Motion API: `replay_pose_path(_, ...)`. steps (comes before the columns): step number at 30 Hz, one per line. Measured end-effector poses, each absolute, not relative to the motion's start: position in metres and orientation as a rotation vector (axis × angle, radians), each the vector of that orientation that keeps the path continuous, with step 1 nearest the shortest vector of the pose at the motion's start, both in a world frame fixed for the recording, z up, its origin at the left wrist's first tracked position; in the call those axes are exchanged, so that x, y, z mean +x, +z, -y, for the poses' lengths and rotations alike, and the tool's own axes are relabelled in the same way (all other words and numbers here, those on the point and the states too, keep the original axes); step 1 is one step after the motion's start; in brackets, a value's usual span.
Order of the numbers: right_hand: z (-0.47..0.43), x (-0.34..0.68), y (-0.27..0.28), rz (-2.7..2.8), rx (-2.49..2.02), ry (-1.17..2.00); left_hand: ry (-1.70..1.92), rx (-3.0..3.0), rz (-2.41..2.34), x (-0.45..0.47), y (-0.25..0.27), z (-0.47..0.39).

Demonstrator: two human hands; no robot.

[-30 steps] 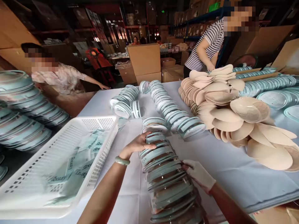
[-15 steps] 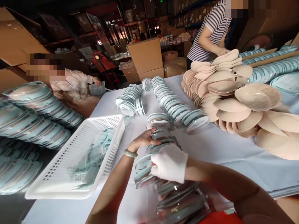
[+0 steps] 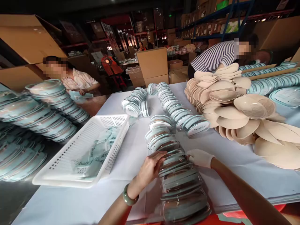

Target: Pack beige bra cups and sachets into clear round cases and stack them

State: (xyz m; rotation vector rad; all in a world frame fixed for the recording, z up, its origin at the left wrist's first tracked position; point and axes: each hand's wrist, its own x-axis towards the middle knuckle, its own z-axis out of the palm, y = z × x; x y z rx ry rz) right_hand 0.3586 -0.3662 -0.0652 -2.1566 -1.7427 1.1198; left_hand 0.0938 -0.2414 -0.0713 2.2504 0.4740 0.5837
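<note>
In front of me a row of clear plastic packs with pale blue edges runs from the table's near edge toward the middle. My left hand, bare with a green bangle on the wrist, has its fingers curled against the left side of these packs. On their right side, my right hand, in a white glove, grips the row at about the same height, its fingertips partly hidden. A longer row of similar packs with white printed faces lies beyond, to the right.
A white plastic basket with printed sachets stands on the left. Beige cups are heaped on the right. Stacked blue packs are at far left. Co-workers stand left and right, past the table.
My hands have come apart, from close together on the row to opposite sides of it, and nearer to me. The packs now form a continuous row. The right co-worker has bent lower.
</note>
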Motion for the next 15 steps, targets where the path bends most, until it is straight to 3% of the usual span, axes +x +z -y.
replay_pose_path(4,0.363,0.351,-0.052,1.678,-2.050,1.236,0.209,2.107,-0.414,0.109,-0.046,0.220)
replay_pose_path(9,0.345,0.340,-0.011,1.890,-2.356,0.693,-0.046,1.959,-0.261,0.116,-0.036,0.194)
replay_pose_path(13,0.343,0.344,-0.001,1.906,-2.005,1.019,-0.028,1.965,-0.266,0.112,-0.035,0.195)
replay_pose_path(15,0.342,0.328,-0.005,1.944,-1.953,0.928,-0.005,1.972,-0.273,0.117,-0.035,0.198)
